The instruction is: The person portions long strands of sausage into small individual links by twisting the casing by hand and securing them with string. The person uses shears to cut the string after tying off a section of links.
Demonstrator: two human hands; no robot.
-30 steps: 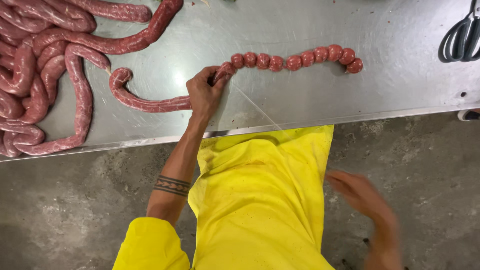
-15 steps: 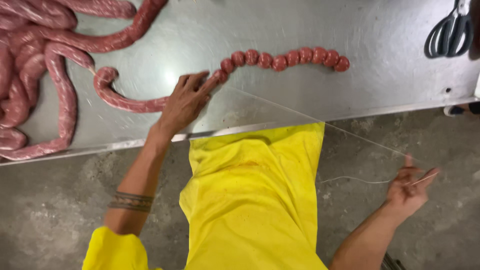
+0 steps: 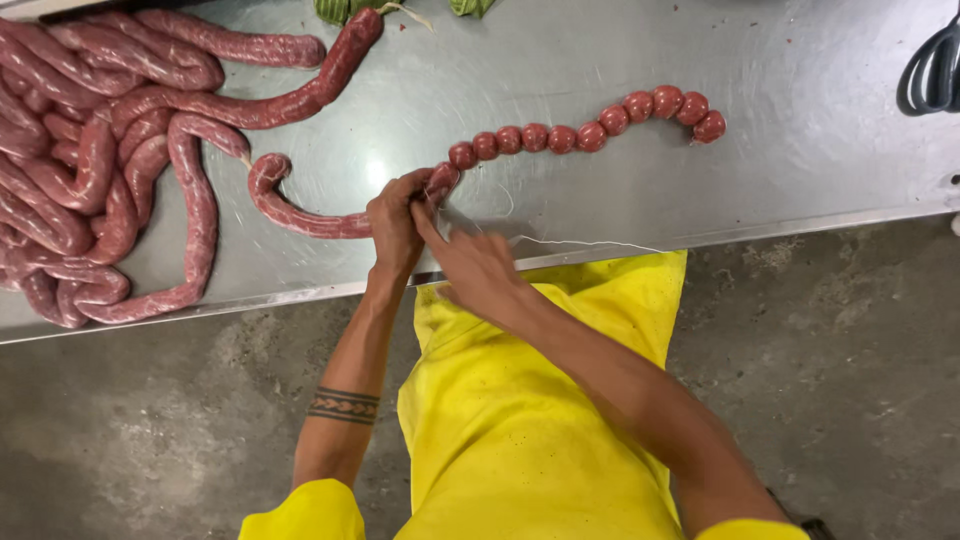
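Pinching the sausage rope (image 3: pixel 300 212) mid-table, near edge: left hand (image 3: pixel 395 222), fingers closed round the casing. Right hand (image 3: pixel 475 268) beside it, fingers curled on thin string (image 3: pixel 585 243). Risk: overtight string could split casing; slack could loosen the knot.

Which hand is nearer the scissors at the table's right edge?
Right. The right hand sits at the table's front edge, far left of the scissors; the left hand, gripping the sausage, is farther left.
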